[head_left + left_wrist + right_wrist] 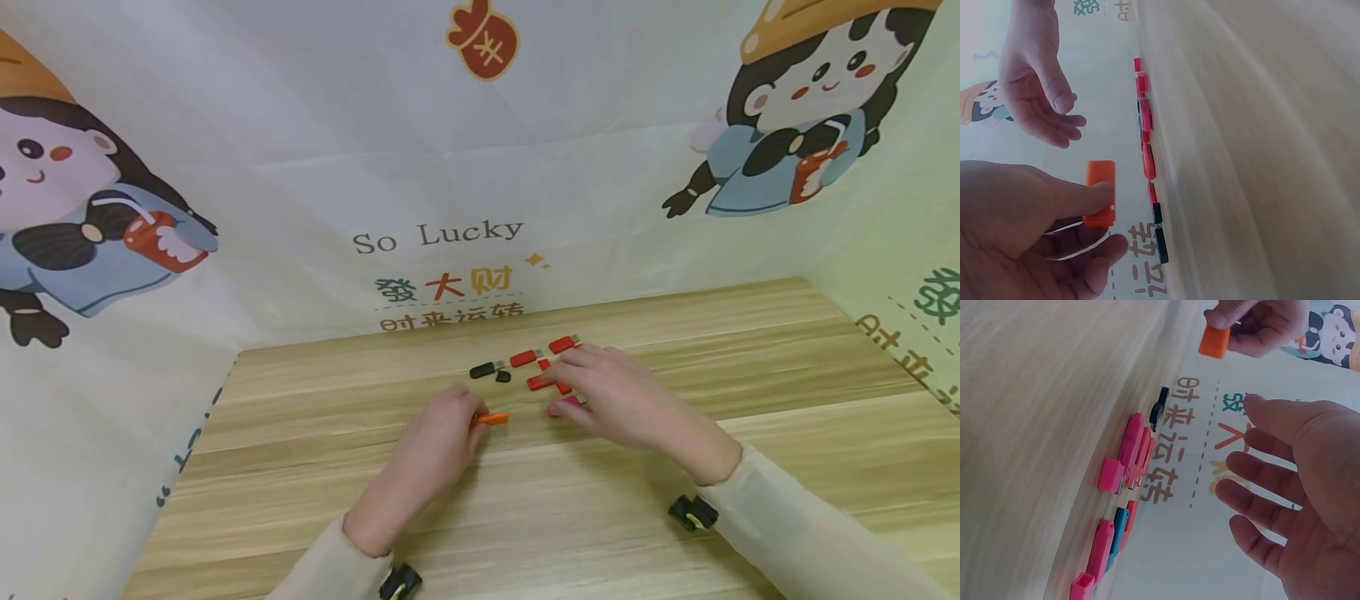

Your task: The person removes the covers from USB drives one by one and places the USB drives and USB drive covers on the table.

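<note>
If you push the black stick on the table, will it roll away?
Probably not: the black stick looks flat-sided and lies flat on the table, so it should slide. It seems small and stiff, likely light. Its loose cap might scoot off.

An orange USB stick is held level just above the wooden table. Red, pink and black sticks are clustered just beyond it, to the right.

Left hand curled, thumb and fingers pinching; right hand palm down, fingers apparently relaxed, spread.
</note>
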`<state>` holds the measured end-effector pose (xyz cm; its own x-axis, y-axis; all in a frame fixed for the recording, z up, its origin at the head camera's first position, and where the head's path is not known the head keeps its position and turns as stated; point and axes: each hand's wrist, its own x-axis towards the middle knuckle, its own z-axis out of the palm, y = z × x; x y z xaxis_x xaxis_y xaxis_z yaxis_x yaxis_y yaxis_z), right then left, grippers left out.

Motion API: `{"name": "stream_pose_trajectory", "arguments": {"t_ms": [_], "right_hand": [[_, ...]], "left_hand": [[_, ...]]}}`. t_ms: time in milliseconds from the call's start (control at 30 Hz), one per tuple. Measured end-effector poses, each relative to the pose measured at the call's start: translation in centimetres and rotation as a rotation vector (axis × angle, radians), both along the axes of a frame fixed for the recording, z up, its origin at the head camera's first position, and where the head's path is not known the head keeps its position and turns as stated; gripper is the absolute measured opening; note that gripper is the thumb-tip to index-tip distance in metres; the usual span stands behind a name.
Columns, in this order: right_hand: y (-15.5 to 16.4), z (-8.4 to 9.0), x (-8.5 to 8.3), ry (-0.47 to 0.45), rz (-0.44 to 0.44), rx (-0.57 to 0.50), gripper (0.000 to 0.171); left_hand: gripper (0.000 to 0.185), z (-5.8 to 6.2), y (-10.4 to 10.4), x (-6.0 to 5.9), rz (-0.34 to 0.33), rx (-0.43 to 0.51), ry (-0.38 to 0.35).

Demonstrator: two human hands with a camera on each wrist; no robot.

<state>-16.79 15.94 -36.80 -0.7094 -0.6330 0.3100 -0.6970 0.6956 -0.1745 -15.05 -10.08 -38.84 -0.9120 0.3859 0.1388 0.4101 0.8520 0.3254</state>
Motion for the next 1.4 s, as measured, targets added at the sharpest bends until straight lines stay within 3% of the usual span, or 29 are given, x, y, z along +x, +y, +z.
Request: {"name": "stream_pose_trajectory", "arguments": {"t_ms": [667, 1000, 1400], "right_hand": [[-1.5, 0.0, -1.3, 0.06, 0.01, 0.004, 0.029], [-2.0, 0.0, -1.5, 0.051, 0.004, -0.014, 0.033], [-2.2, -0.2, -1.8, 0.065, -0.004, -0.047, 0.026]], "left_hand": [[0.009, 0.8, 2.3, -1.3, -0.03, 0.089, 0.17], [0.007, 1.1, 3.3, -1.8, -0.029, 0.106, 0.191], [0.009, 1.6, 4.1, -1.9, -0.032, 0.129, 0.22]]}}
